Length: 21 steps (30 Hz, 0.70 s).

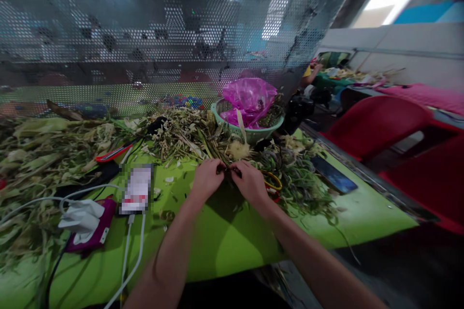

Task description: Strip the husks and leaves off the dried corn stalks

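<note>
My left hand [207, 178] and my right hand [250, 182] meet over the green table [232, 236], fingers curled in a pinch on a small dark plant piece [228, 170] between them. The piece is too small to name. Just beyond my fingers lies a heap of dried leaves and stems [188, 137]. Scissors with yellow and red handles [272, 184] lie right beside my right hand.
A green basket [232, 128] holding a pink plastic bag [250, 96] stands behind the heap. Two phones [137, 188] [333, 175], a white charger [81, 215] on a magenta case and cables lie on the table. A perforated metal screen [145, 48] backs it. Red chairs [380, 123] stand right.
</note>
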Available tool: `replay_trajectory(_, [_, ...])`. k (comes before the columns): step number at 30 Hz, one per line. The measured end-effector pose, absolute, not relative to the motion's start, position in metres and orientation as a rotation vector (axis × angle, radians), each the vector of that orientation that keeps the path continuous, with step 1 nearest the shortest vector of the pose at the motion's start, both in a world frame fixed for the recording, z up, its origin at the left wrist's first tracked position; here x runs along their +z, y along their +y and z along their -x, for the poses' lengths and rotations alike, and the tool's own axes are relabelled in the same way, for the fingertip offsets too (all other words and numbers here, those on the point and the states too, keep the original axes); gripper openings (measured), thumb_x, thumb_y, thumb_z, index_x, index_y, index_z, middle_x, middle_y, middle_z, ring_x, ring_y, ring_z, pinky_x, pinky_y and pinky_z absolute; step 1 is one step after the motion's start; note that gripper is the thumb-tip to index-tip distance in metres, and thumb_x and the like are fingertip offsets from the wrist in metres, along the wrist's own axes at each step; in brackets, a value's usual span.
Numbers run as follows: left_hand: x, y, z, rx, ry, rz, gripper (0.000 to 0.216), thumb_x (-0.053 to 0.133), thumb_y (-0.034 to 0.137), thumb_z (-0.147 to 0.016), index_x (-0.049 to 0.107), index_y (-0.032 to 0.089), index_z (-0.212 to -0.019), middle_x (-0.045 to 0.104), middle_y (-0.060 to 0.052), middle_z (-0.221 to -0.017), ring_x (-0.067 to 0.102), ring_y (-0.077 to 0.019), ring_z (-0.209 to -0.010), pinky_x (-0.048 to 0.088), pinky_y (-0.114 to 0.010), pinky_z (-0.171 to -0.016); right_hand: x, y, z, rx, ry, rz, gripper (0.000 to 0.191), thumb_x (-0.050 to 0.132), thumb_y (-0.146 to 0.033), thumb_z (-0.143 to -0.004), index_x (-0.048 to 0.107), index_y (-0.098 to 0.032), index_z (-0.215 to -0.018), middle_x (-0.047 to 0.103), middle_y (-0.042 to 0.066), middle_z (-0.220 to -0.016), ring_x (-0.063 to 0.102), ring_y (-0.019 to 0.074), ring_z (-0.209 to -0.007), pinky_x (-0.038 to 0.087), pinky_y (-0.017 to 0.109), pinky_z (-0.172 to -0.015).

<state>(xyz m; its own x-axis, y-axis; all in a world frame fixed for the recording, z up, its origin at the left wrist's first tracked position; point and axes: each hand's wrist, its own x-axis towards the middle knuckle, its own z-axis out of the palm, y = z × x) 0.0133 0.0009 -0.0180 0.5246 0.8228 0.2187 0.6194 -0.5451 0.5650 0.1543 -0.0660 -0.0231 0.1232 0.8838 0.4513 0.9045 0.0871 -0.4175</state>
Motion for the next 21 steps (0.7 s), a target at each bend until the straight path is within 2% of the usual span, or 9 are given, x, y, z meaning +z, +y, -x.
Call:
replay_trajectory(6, [-0.02,0.001,-0.014,0.692,1.15,-2.308,0.016,0.058,0.02,-0.076,0.068,0.022,-0.088,0.068,-0.004,-0.094,0.057,-0.0205,-0.094,0.041,-0.032,-0.083,-0.024,-0.066,-0.155,-0.047,-1.737,1.737,0.013,0.052,-0.016,-0.083,0.064,-0.02,-0.085,0.064,0.004,-0.084,0.059,0.0187,-0.076,0.041,0.027,-0.068])
replay_trajectory(12, [-0.027,0.006,-0.015,0.739,1.044,-2.236,0.022,0.053,0.014,-0.08,0.07,0.021,-0.091,0.069,-0.003,-0.094,0.059,-0.0172,-0.092,0.043,-0.029,-0.084,-0.022,-0.067,-0.154,-0.045,-1.724,1.707,0.013,0.052,-0.018,-0.085,0.065,-0.021,-0.085,0.064,0.004,-0.084,0.058,0.0181,-0.075,0.042,0.027,-0.068])
replay_trajectory(21, [-0.028,0.007,-0.014,0.756,1.059,-2.198,0.014,0.058,0.017,-0.079,0.07,0.021,-0.087,0.069,-0.002,-0.089,0.059,-0.0167,-0.085,0.043,-0.028,-0.077,-0.022,-0.068,-0.155,-0.045,-1.747,1.682,0.014,0.051,-0.019,-0.087,0.065,-0.022,-0.086,0.064,0.004,-0.085,0.059,0.0188,-0.077,0.043,0.027,-0.069])
